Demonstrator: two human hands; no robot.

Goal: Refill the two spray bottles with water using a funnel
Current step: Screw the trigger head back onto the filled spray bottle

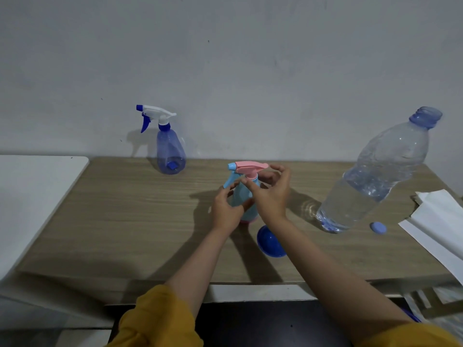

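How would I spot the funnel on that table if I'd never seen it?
Start at the wooden table against the grey wall. Near its front edge, just below the person's right hand, lies the funnel. It is solid dark blue and dome-shaped, unlike the see-through bottles around it.

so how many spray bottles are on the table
2. The blue spray bottle stands at the back left by the wall. The pink-topped spray bottle is mid-table, held between the left hand and right hand. None seems hidden.

Both forearms reach forward; the left hand (225, 211) seems loosely curled, the right hand (271, 194) has spread, bent fingers.
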